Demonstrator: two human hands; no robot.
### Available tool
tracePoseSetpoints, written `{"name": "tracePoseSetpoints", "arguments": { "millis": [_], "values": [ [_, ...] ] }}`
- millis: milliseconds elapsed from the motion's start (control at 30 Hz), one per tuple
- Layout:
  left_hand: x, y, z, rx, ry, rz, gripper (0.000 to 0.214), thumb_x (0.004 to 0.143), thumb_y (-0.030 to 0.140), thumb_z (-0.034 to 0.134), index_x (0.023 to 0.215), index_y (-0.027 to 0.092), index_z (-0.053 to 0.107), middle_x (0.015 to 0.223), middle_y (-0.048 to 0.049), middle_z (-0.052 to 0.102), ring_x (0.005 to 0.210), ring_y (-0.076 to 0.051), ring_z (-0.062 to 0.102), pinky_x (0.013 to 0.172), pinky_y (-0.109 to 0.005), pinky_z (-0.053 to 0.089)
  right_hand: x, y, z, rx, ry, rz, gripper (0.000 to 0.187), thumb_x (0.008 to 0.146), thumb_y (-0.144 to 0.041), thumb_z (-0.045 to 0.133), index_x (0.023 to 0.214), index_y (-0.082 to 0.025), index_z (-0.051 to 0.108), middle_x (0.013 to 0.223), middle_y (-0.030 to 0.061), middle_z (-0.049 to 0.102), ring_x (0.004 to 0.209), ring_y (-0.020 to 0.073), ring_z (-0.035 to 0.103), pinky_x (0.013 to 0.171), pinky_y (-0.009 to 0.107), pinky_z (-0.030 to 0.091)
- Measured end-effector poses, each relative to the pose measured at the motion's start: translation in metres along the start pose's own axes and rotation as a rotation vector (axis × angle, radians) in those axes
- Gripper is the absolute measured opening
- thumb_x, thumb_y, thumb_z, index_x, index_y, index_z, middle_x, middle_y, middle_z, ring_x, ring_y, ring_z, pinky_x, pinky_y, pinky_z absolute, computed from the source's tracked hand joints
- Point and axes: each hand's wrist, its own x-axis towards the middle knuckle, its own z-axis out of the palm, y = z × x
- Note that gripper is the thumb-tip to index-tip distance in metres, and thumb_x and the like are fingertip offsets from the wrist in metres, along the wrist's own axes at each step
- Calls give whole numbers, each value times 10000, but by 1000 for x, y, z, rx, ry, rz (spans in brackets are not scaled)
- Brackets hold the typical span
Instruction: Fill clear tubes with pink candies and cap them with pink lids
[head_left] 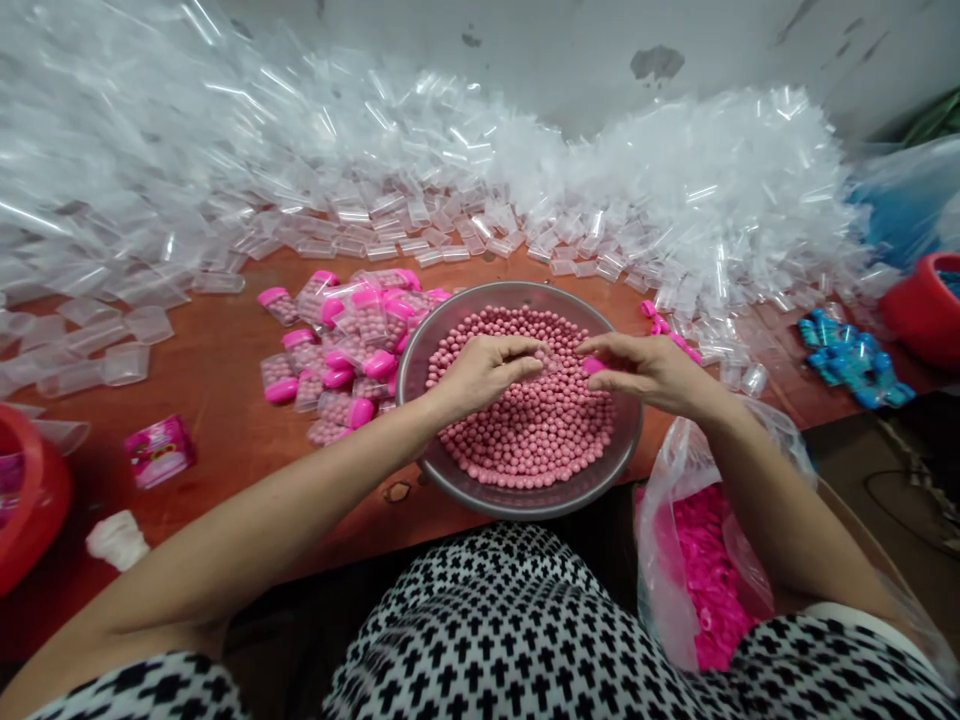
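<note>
A metal bowl (409,375) full of round pink beads (525,440) stands at the table's front edge. Over it, my left hand (491,375) is closed, pinching a small clear plastic container (553,358) that is hard to make out against the beads. Facing it from the right, my right hand (649,370) grips a bright pink cap (593,366) between thumb and fingers. A short gap separates cap and container. Left of the bowl lies a pile of bead-filled containers (349,350) with pink caps.
Clear empty containers (450,150) are heaped along the wall. A plastic bag of pink caps (709,570) hangs by my right arm. Blue-capped containers (855,355) and a red basin (926,310) are at right. A pink packet (159,452) and another red basin (45,500) sit at left.
</note>
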Motion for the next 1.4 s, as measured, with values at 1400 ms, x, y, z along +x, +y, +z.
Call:
{"name": "tracePoseSetpoints", "arguments": {
  "millis": [1400],
  "values": [
    [-5, 15, 6, -483, 221, -113, 481, 608, 463, 871, 969, 154, 802, 863, -66, 768, 742, -171, 658, 696, -293, 552, 3, -6, 46, 983, 384, 103, 361, 610, -347, 907, 942, -289, 779, 989, -2, 765, 926, 169, 700, 878, 316, 569]
  ]
}}
